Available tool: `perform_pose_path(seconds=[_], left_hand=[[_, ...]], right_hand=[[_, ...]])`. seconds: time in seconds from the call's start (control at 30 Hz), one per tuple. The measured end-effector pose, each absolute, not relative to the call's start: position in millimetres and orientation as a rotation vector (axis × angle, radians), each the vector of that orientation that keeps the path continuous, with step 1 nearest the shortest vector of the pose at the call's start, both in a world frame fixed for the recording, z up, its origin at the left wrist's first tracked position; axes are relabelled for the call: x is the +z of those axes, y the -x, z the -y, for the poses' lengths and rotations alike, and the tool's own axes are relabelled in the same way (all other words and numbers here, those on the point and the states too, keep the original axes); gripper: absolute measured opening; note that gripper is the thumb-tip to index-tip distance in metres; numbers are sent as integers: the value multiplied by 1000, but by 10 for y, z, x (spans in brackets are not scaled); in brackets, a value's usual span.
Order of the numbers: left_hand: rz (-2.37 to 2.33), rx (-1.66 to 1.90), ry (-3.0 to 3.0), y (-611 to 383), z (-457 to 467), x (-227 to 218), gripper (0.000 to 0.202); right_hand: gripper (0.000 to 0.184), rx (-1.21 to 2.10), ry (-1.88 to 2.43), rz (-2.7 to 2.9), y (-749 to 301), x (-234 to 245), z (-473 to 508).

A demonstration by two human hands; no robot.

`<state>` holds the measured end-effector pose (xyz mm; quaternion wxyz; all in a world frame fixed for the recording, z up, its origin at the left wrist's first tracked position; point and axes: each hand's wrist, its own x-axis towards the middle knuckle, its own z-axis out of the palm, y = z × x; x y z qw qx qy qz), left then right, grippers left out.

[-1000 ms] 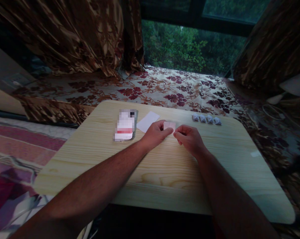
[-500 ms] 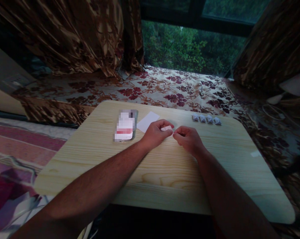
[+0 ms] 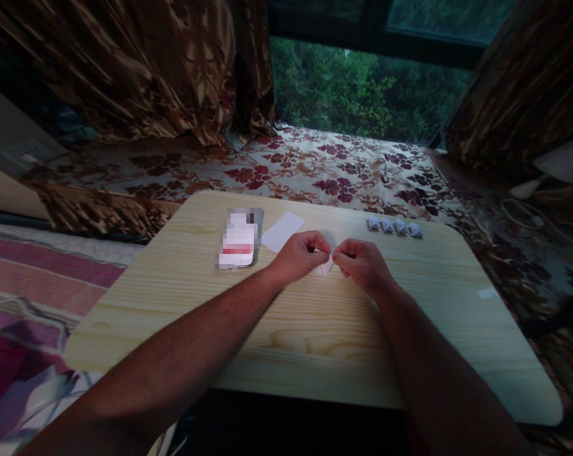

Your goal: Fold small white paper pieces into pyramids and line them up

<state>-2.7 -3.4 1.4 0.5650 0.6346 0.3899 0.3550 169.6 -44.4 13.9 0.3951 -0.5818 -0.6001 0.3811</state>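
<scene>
Between my two hands, above the middle of the table, is a small folded piece of white paper [image 3: 323,265]. My left hand [image 3: 301,256] pinches it between thumb and fingers from the left. From the right, my right hand [image 3: 359,261] has its thumb and forefinger closed at the paper's edge. A crease shows on the part that hangs below my fingertips; the rest is covered by the fingers. A flat sheet of white paper [image 3: 283,231] lies just beyond my left hand. Several small folded paper shapes [image 3: 394,226] stand in a row at the back right.
A phone [image 3: 239,237], partly blurred, lies left of the paper sheet on the light wooden table [image 3: 314,342]. A small white scrap [image 3: 488,293] is near the table's right edge. Behind are a floral-covered ledge [image 3: 338,168], curtains and a window.
The folded paper has turned in my fingers, and its creased part now points down below them instead of lying above my left thumb. Both hands stay in nearly the same place.
</scene>
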Motion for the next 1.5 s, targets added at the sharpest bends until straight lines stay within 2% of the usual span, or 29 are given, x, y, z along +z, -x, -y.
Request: perform_pose_path(seconds=[0.2, 0.33, 0.57, 0.77, 1.2, 1.5], left_hand=[[-892, 941, -1306, 13, 13, 4, 17], [-880, 990, -1191, 3, -4, -8, 22], [-902, 1067, -1112, 0, -31, -53, 18], [-874, 1060, -1035, -10, -31, -41, 17], [-874, 1022, -1066, -25, 10, 14, 17], [-880, 1009, -1110, -29, 30, 25, 21]], right_hand=[[13, 1093, 1286, 1367, -1696, 87, 422], [23, 1134, 1143, 1365, -1713, 37, 414], [26, 1201, 1034, 1441, -1729, 5, 416], [22, 1164, 1030, 1461, -1723, -7, 409], [9, 864, 1098, 1662, -1735, -11, 420], [12, 1013, 1154, 1583, -1773, 44, 408]])
